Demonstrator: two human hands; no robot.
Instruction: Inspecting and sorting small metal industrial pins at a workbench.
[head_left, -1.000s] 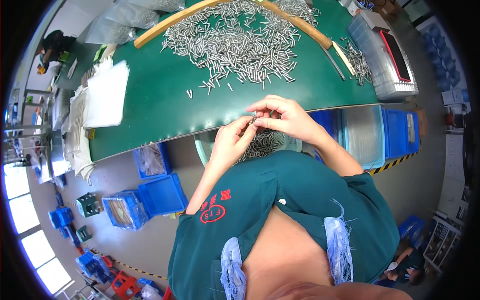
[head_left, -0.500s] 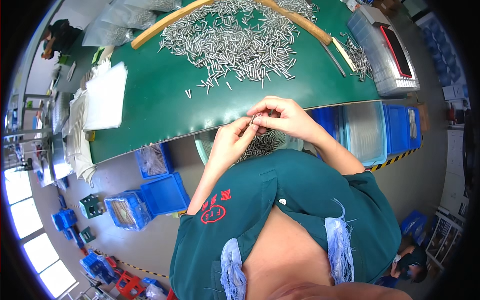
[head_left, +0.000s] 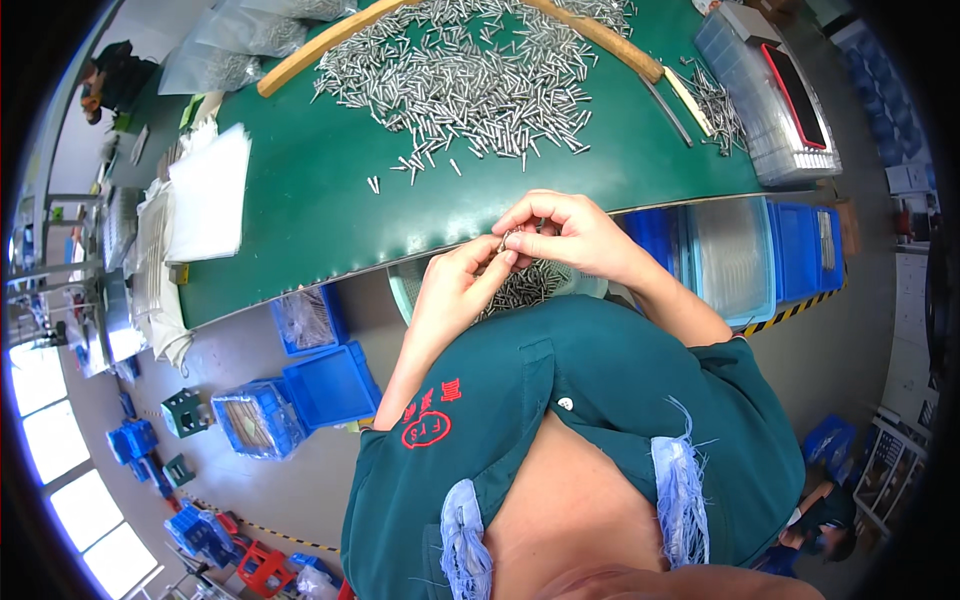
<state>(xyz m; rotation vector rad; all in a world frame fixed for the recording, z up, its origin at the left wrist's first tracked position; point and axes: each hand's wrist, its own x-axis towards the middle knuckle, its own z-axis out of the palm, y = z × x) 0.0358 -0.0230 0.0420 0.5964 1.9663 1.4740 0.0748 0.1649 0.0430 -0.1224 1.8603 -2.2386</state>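
My left hand (head_left: 455,285) and my right hand (head_left: 575,235) meet at the front edge of the green table, fingertips pinched together. Between them shows a bit of a small metal pin (head_left: 508,240), mostly hidden by the fingers. Right below the hands, a pale green basket (head_left: 402,290) sits against my body, with many dark metal pins (head_left: 528,286) in it. Farther back on the green tabletop (head_left: 310,200) spreads a large heap of shiny metal pins (head_left: 480,90), with a few loose ones at its near side.
Wooden strips (head_left: 330,50) border the heap. At the right stand clear plastic boxes (head_left: 750,110) with a red-edged phone (head_left: 793,95) on top. White sheets (head_left: 208,195) lie at the left. Blue bins (head_left: 795,250) stand below the table, and others (head_left: 330,385) on the floor.
Both hands keep nearly the same place and pinch, with only tiny finger shifts. The whole view has moved very slightly.
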